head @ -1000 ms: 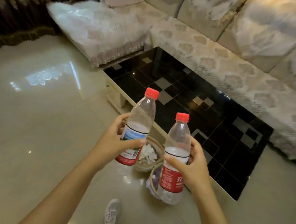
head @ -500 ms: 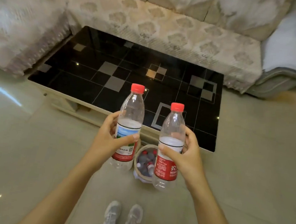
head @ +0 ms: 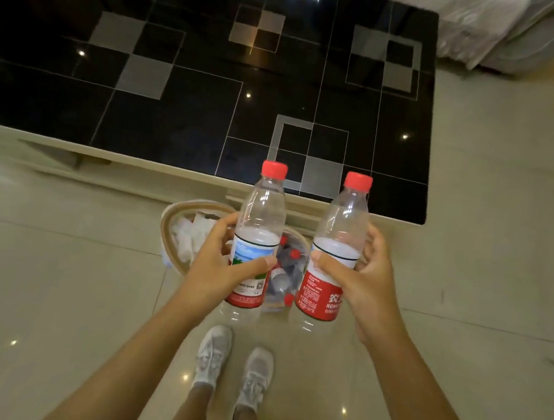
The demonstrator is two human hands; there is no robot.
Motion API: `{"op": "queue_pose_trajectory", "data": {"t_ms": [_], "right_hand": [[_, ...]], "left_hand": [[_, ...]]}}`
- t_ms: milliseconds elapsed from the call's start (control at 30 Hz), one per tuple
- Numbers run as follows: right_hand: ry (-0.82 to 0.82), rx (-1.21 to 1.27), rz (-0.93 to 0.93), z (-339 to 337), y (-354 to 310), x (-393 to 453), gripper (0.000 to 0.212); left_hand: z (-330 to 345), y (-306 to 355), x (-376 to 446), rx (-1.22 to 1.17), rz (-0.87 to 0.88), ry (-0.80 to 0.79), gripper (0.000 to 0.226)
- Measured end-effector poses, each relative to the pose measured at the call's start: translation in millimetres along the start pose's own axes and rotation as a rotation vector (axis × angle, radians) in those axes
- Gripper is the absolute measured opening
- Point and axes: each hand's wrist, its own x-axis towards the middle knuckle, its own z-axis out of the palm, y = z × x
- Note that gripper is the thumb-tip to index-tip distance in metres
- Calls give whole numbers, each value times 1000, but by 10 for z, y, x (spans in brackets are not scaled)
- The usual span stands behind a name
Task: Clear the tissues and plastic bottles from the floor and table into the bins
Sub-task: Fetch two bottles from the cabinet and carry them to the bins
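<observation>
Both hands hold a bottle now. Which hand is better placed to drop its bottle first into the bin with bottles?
Probably the right hand. Its bottle hangs beside the bin of bottles. The left hand holds its bottle between that bin and the bin of tissues.

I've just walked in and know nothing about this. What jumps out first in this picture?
Two clear plastic bottles with red caps, held upright side by side: the left hand grips the left bottle, the right hand grips the right bottle. Below them on the pale floor stand two bins, the tissue bin left and the bottle bin right, before a glossy black table.
</observation>
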Motion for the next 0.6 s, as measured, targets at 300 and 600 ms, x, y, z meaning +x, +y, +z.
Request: {"op": "queue_pose_trajectory", "data": {"t_ms": [300, 600], "right_hand": [[144, -57, -44, 563, 1780, 877, 82], [197, -184, -108, 580, 2946, 1449, 77]], "left_hand": [[384, -1577, 1105, 18, -45, -22, 74], [560, -2742, 1660, 122, 69, -10, 83]]}}
